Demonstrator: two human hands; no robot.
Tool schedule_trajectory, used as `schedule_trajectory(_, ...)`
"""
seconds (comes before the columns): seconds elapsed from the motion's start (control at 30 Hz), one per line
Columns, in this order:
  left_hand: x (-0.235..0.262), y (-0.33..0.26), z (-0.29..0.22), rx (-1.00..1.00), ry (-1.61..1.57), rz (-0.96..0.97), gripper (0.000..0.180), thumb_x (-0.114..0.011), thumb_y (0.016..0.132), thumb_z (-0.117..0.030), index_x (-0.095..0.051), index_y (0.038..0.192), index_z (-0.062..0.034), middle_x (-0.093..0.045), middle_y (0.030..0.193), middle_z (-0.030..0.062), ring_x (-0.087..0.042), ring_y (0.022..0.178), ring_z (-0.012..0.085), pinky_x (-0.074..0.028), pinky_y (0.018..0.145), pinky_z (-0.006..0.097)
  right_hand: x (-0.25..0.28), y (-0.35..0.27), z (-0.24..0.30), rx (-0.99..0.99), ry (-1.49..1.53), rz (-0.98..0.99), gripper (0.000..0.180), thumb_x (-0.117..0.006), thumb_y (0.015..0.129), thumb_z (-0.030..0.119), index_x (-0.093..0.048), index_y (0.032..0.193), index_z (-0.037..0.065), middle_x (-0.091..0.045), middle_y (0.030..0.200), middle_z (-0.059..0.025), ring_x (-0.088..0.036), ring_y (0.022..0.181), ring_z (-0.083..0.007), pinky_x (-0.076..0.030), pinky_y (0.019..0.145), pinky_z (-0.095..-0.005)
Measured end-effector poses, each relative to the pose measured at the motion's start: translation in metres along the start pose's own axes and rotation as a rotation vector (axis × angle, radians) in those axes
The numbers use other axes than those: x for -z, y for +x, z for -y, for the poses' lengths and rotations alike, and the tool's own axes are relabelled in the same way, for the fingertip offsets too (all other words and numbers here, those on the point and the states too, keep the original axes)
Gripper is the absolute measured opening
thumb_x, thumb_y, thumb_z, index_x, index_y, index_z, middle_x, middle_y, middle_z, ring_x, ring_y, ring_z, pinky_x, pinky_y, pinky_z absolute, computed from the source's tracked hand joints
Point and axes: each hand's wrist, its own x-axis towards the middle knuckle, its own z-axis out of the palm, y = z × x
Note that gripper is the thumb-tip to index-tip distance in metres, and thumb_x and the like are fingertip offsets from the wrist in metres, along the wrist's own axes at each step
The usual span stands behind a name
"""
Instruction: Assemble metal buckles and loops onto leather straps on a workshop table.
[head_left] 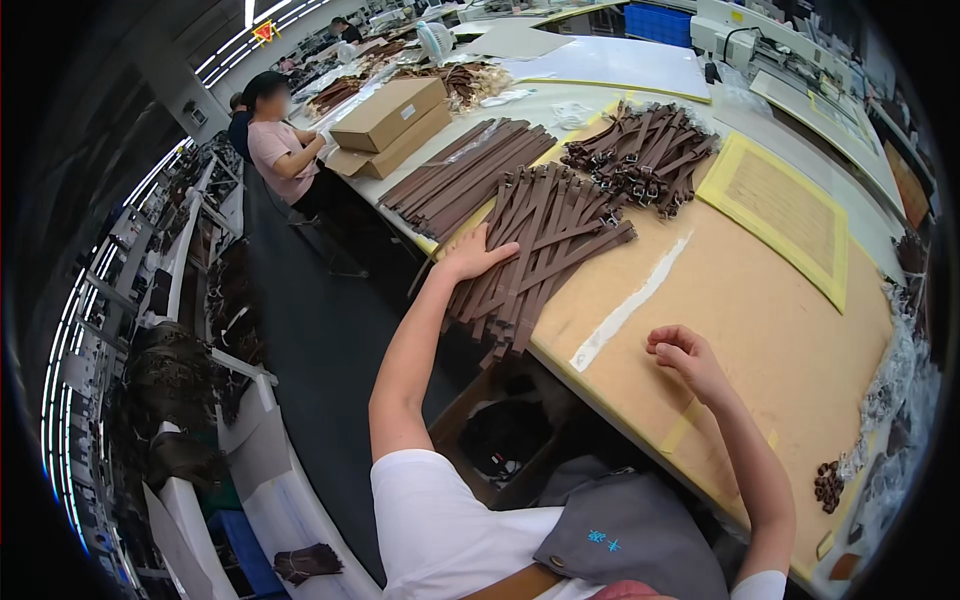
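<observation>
My left hand [476,256] lies on the near left side of a pile of brown straps [545,235], its fingers and thumb spread apart. These flat straps lie crisscrossed, with some ends jutting over the table's near edge. My right hand [688,362] hovers above the tan tabletop [760,290]; its fingers are curled in toward the thumb, and nothing shows in them. Between my hands a long white strip [630,300] runs along the table surface. Just beyond the pile lies a heap of brown straps with metal buckles [650,155].
A neat row of brown straps [475,175] and a cardboard box [390,120] lie farther left. At right are a yellow-framed panel [780,205], plastic bags [895,385] and small brown rings [828,487]. A seated person [282,150] works by the box. Shelving [180,270] stands across the aisle.
</observation>
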Motion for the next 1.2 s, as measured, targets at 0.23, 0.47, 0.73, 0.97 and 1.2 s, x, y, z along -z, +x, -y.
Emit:
schedule_trajectory(0.23,-0.013,-0.016,-0.022,-0.181,0.030,0.022,0.101,-0.051,0.088,-0.074,-0.036,0.147,0.0059,-0.042,0.146,0.0310,-0.037,0.138,0.0444,-0.029,0.115,0.052,-0.052,0.055,-0.008,-0.051,0.112,-0.005,0.036,-0.062,0.100,0.026,-0.058,0.124,-0.001,-0.064,0.107,-0.0047,-0.063,0.101,-0.0107,-0.050,0.087,-0.0247)
schedule_trajectory(0.47,-0.036,-0.071,-0.064,-0.199,0.090,0.046,0.099,-0.046,0.092,-0.072,-0.035,0.143,0.0122,-0.046,0.138,0.0339,-0.043,0.130,0.0466,-0.035,0.111,0.051,-0.068,0.076,-0.013,-0.070,0.143,-0.066,0.039,-0.065,0.098,0.029,-0.059,0.121,-0.003,-0.065,0.104,-0.0056,-0.063,0.091,-0.0099,-0.052,0.077,-0.0247)
schedule_trajectory(0.73,0.000,-0.098,-0.079,-0.263,-0.088,0.248,0.074,-0.045,0.101,-0.057,-0.049,0.134,0.0096,-0.059,0.123,0.0327,-0.048,0.126,0.0472,-0.040,0.106,0.052,-0.045,0.066,0.001,-0.005,-0.229,-0.197,0.054,-0.069,0.094,0.033,-0.055,0.126,-0.007,-0.066,0.106,-0.0112,-0.065,0.086,-0.0150,-0.054,0.074,-0.0272)
schedule_trajectory(0.97,-0.041,-0.070,-0.030,-0.555,-0.181,-0.217,0.064,-0.046,0.103,-0.048,-0.034,0.156,-0.0147,-0.019,0.160,0.0274,-0.029,0.144,0.0460,-0.028,0.117,0.050,-0.065,0.087,0.007,0.250,-0.650,-0.363,0.081,-0.074,0.084,0.044,-0.042,0.141,-0.005,-0.045,0.141,-0.0284,-0.046,0.131,-0.0410,-0.039,0.110,-0.0449)
schedule_trajectory(1.2,-0.072,-0.061,-0.068,-0.694,-0.097,-0.128,0.054,-0.037,0.105,-0.049,-0.039,0.154,-0.0262,-0.015,0.166,0.0137,-0.013,0.150,0.0474,-0.014,0.118,0.062,-0.109,0.102,0.007,0.165,-0.830,-0.361,0.096,-0.071,0.077,0.045,-0.032,0.149,-0.005,-0.029,0.155,-0.0271,-0.030,0.141,-0.0443,-0.028,0.117,-0.0523)
